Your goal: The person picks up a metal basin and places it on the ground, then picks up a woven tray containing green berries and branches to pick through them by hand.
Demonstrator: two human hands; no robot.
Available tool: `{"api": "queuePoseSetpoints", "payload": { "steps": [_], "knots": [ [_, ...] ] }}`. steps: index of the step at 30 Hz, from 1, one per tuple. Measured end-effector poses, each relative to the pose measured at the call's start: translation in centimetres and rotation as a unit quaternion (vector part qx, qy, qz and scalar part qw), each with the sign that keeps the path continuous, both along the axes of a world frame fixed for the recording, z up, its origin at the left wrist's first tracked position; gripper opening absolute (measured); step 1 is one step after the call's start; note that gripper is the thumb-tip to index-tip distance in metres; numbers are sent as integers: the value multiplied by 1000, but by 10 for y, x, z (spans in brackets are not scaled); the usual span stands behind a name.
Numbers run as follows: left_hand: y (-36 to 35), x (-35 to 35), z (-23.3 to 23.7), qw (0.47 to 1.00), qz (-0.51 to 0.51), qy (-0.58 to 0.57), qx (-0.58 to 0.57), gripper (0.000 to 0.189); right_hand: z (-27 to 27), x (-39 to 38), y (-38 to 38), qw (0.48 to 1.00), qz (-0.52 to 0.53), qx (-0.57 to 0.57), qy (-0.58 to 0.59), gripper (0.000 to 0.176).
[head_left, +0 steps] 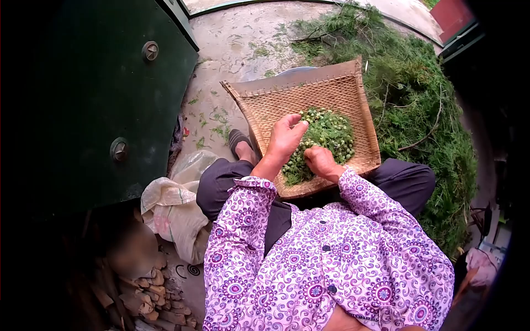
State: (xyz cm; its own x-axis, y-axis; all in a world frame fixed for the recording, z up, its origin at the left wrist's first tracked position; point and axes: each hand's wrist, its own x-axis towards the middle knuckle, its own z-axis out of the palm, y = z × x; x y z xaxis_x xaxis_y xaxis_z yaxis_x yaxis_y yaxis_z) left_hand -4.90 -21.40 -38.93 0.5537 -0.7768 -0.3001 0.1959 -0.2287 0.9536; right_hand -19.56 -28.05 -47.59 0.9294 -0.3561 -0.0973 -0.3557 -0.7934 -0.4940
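A woven winnowing basket (265,110) rests on my lap, tilted, its flat edge facing away from me. A heap of green sprigs and small pale-green seed cones (331,129) lies in it. Above the heap's left side is my left hand (286,138), thumb and fingertips slightly apart, with nothing visible between them. My right hand (323,162) is closed low over the near part of the heap, fingers curled inward; whatever they hold is hidden.
A large pile of cut evergreen branches (419,110) covers the floor at right. Part of a pale basin rim (298,70) shows behind the basket. Left are a dark green metal door (110,88), a crumpled woven sack (179,204) and stacked split firewood (154,298).
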Motion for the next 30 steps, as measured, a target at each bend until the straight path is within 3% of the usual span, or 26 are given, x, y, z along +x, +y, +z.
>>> {"api": "queuePoseSetpoints", "payload": {
  "steps": [3, 5, 7, 9, 15, 17, 18, 22, 23, 25, 26, 30],
  "knots": [
    [-1, -2, -1, 1000, -5, 6, -3, 40, 6, 0, -10, 999, -5, -12, -51, 5],
    [0, -2, -3, 1000, -24, -6, 7, 36, 6, 5, -7, 996, 77, -34, 9, 7],
    [-1, -2, -5, 1000, -18, -22, 7, 37, 9, 15, 1, 996, 81, -38, 26, 10],
    [-2, -1, -5, 1000, -18, -16, 8, 37, 2, 27, 8, 995, 19, -38, -88, 10],
    [2, 4, 6, 1000, 2, -5, 10, 37, -29, 48, 4, 1000, -6, -1, 1, 17],
    [4, 4, 11, 1000, 4, 0, -10, 36, -20, 39, -4, 976, -52, 184, -106, 12],
    [3, 3, 5, 999, 13, -30, -14, 34, -1, 34, -8, 949, -95, 293, -73, 14],
    [4, 6, -19, 990, -60, -113, 53, 38, 58, 12, -19, 860, -164, 475, -87, 10],
    [4, 2, -23, 990, -64, -116, 50, 38, 65, 7, -21, 860, -167, 473, -92, 10],
    [7, -10, -7, 989, -96, 98, 47, 34, 74, -4, -25, 804, -167, 552, -148, 9],
    [5, -15, -7, 975, -103, 194, 32, 28, 78, -7, -26, 808, -176, 540, -156, 7],
    [4, -21, -10, 975, -132, 177, 16, 18, 77, -18, -32, 815, -174, 526, -169, 8]
  ]
}}
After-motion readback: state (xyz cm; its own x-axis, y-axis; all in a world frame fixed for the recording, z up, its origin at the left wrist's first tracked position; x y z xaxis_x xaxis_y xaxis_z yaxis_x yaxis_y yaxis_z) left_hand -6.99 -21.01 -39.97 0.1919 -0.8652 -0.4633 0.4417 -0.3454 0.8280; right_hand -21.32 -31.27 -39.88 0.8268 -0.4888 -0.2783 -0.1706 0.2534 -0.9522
